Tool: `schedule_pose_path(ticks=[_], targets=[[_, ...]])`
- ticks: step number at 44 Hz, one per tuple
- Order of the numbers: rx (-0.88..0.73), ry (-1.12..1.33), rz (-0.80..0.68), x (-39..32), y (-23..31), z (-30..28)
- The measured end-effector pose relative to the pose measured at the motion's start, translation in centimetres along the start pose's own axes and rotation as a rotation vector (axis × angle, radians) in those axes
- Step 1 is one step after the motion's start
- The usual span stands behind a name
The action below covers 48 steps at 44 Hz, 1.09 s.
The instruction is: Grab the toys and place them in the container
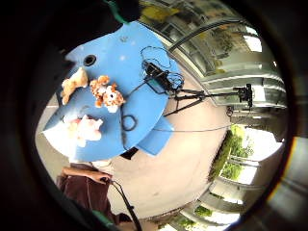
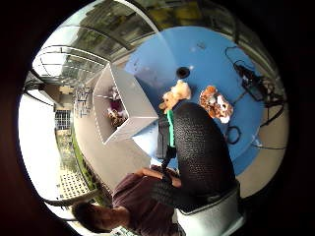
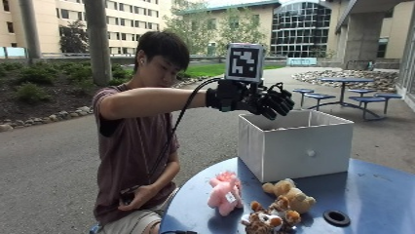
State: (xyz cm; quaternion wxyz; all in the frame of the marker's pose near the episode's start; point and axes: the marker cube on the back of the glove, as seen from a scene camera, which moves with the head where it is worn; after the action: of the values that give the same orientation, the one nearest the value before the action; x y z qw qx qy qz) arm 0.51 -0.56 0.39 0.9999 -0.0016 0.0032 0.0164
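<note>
— Currently, where is the gloved right hand [image 3: 269, 101]?

— Raised at arm's length above the near corner of the white container [image 3: 295, 146], which stands on the round blue table [image 3: 376, 195]. The fingers hang loosely curled, pointing down toward the box opening. Nothing is held in them.

— Location of the toys?

— Three lie on the table, in front of the container on the person's side. The pink plush [image 3: 223, 192] is nearest the person. The tan bear [image 3: 290, 194] lies just beside the container's front wall. The spotted orange-and-white plush [image 3: 269, 220] sits near the table edge, touching the bear. The thumb-side palm view shows further toys [image 2: 115, 110] already inside the container; their kind cannot be determined.

— Other items on the surface?

— A black-rimmed hole [image 3: 336, 217] at the table centre, just beside the bear. Palm views show black cables and a small black device [image 1: 156, 74] on the far half of the table, well apart from the toys.

— Any obstruction?

— The container's front wall stands between the three toys and the opening. The bare hand [image 3: 139, 195] rests at the person's lap, below table level.
</note>
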Motion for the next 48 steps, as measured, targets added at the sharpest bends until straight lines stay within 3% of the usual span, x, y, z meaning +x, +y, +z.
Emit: schedule_pose_path(ticks=[9, 28, 41, 48], targets=[[-0.051, -0.016, 0.087, 2.0, -3.2, 3.0], [-0.204, -0.042, 0.101, 4.0, -8.0, 14.8], [-0.448, -0.039, 0.084, 3.8, -7.2, 25.7], [-0.345, -0.123, 0.098, 3.3, -6.7, 29.2]])
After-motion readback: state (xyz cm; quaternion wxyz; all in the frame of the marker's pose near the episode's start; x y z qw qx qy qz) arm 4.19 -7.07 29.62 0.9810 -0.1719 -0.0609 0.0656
